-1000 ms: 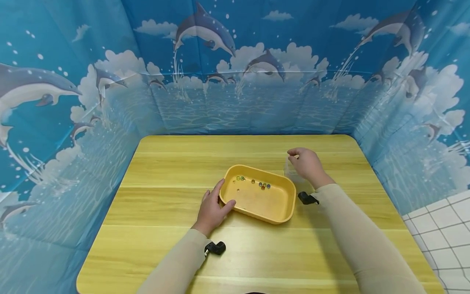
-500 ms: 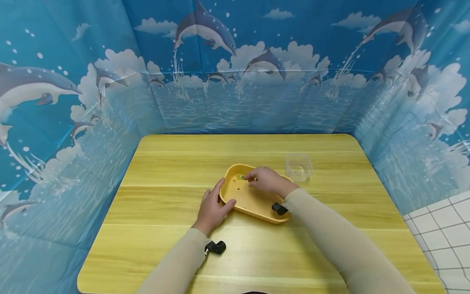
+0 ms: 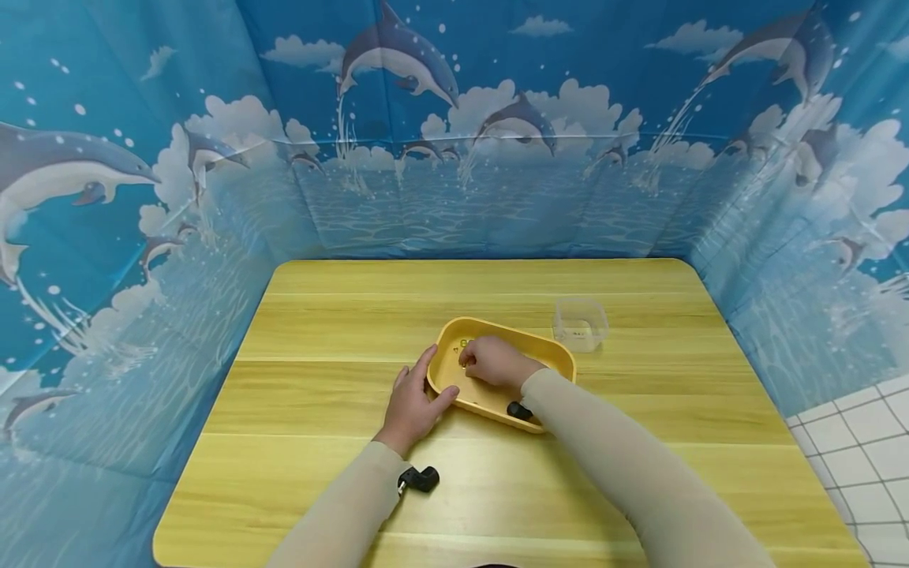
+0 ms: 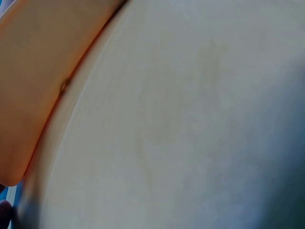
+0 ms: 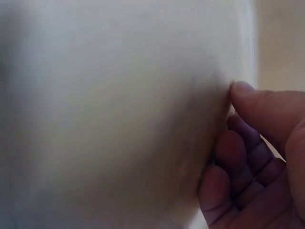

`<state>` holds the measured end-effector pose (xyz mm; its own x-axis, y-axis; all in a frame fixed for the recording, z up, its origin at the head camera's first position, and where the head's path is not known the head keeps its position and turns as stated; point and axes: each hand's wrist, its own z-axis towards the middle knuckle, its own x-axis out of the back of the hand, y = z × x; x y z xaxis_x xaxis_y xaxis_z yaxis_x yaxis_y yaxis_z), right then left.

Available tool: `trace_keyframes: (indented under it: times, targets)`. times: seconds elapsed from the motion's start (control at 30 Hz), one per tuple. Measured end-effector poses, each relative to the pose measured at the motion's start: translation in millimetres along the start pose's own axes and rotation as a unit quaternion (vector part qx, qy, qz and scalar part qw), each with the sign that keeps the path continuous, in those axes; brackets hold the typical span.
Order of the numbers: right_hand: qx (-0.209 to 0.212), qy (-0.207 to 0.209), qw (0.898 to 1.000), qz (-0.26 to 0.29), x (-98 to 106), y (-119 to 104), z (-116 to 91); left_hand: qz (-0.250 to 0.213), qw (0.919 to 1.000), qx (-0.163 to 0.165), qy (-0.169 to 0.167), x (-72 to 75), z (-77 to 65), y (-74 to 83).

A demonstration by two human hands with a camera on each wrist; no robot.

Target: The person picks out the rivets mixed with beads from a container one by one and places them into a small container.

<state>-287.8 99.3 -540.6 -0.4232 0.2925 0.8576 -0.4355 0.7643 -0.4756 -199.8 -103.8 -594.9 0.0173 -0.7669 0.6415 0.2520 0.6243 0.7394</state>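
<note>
A yellow tray (image 3: 561, 359) sits on the table with small see-through beads (image 3: 466, 343) in its far left part. Most of the tray's other contents are hidden behind my right hand. My left hand (image 3: 412, 406) rests against the tray's left end, thumb along the near rim and fingers along the side. Inside the tray, my right hand (image 3: 500, 363) has its fingertips down at the floor, by a small bead. In the right wrist view, thumb and curled fingers (image 5: 228, 148) stand close together; whether a bead lies between them cannot be made out.
A clear plastic box (image 3: 580, 325) stands on the wooden table (image 3: 319, 379) behind the tray's right end. Blue dolphin-print curtains (image 3: 461, 205) enclose the table's back and sides. White tiles (image 3: 862, 450) show at the right.
From above the clear box, my right hand has moved left into the tray, then lower and nearer to the small bead. My left hand stays at the tray's end.
</note>
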Motion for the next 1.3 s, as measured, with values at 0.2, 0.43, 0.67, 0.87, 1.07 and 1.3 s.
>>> trace_keyframes:
  times: [0.2,0.43,0.67,0.87,1.07,1.3]
  targets:
    - [-0.005,0.011,1.000,-0.003,-3.3,2.7,2.3,0.000,1.0000,-0.001,0.003,0.5,0.0,1.8]
    - [0.005,0.013,1.000,-0.003,-6.2,5.4,2.7,0.003,1.0000,0.005,-0.002,1.4,-0.4,2.8]
    - [0.007,0.000,1.000,0.012,-6.9,6.0,2.7,0.003,1.0000,0.002,0.000,0.3,-0.7,1.3]
    - [0.006,0.002,1.000,0.014,-5.8,5.3,1.1,0.005,1.0000,-0.001,0.001,-0.4,-0.1,1.5]
    - [0.019,-0.003,1.000,0.025,-3.7,3.4,-2.3,0.004,1.0000,0.004,-0.001,-0.7,-0.2,3.0]
    - [0.031,-0.022,0.999,0.026,-6.0,3.3,-2.3,0.008,0.9999,0.012,-0.007,-1.0,-1.1,2.2]
